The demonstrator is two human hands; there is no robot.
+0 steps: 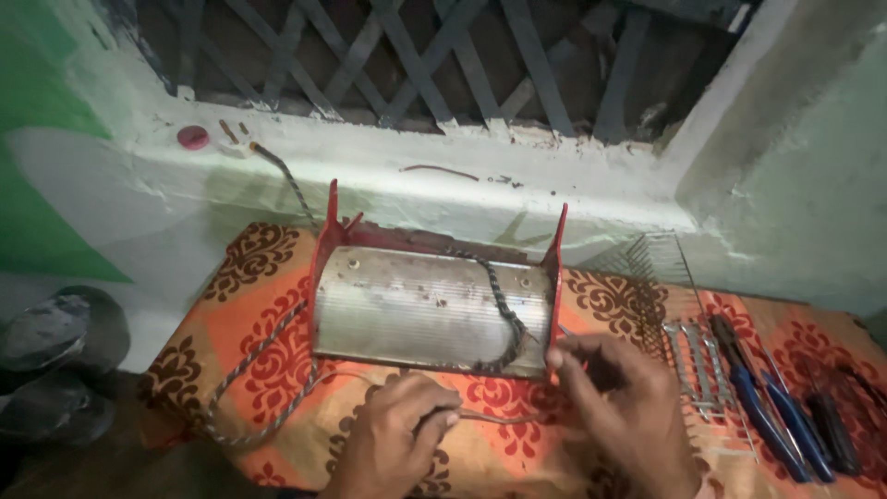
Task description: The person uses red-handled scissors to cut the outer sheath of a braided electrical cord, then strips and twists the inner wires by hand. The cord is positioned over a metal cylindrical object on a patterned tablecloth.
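1. Lying on its back on the worktop, the heater showed a ribbed, dull silver reflector panel flecked with rust spots, framed by red metal end plates whose corners stuck upward.
2. A braided black-and-white cord snaked across the right part of the reflector; more of the same cord looped over the cloth at the left and ran up to a white plug on the ledge.
3. The left hand was closed, fingers pinched around a thin wire just below the heater's lower edge.
4. The right hand rested at the heater's lower right corner, fingertips touching the edge; whether it gripped anything could not be told.
5. An orange and red patterned cloth covered the worktop.
6. A wire grille leaned to the right of the heater, with spanners and blue-handled pliers laid beside it.
7. A pale green wall, a white ledge and a dark lattice window stood behind; a round pink object sat on the ledge.
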